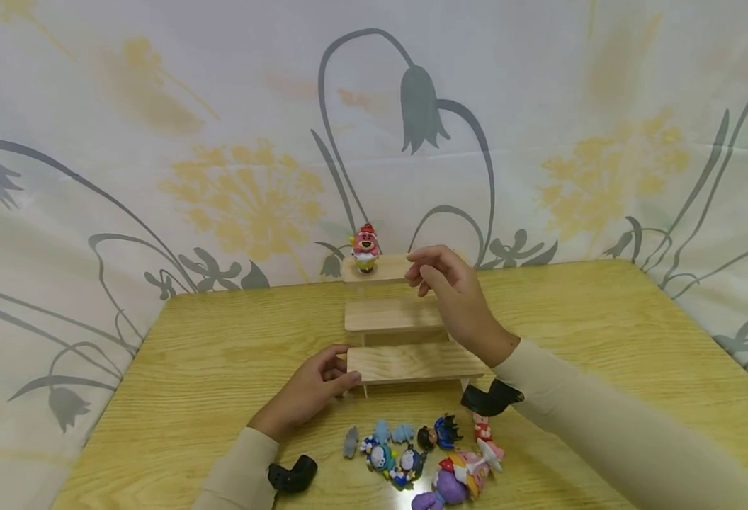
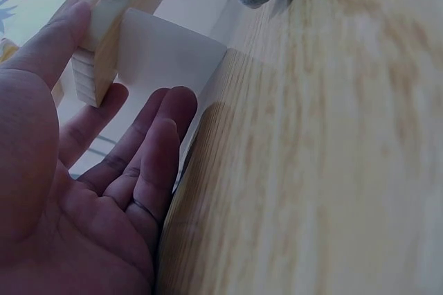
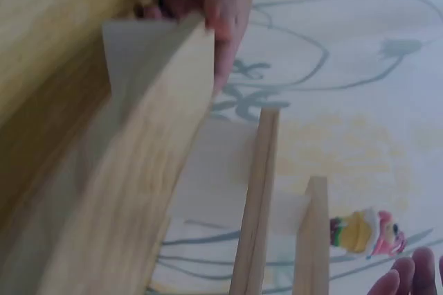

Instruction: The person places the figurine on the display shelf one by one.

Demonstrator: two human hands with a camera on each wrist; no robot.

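Note:
A three-tier wooden display shelf stands on the table. My left hand grips the left end of its lowest tier; in the left wrist view the thumb lies on top of the board and a finger is beneath it. On the left of the top tier stands a pink bear figurine with a red top and yellow lower part, also in the right wrist view. My right hand hovers by the right part of the top tier, its fingers loosely bent, with nothing seen between them.
Several small figurines lie in front of the shelf: a grey one, blue ones, a dark-haired one in blue and a purple one. Behind the wooden table hangs a flower-patterned cloth.

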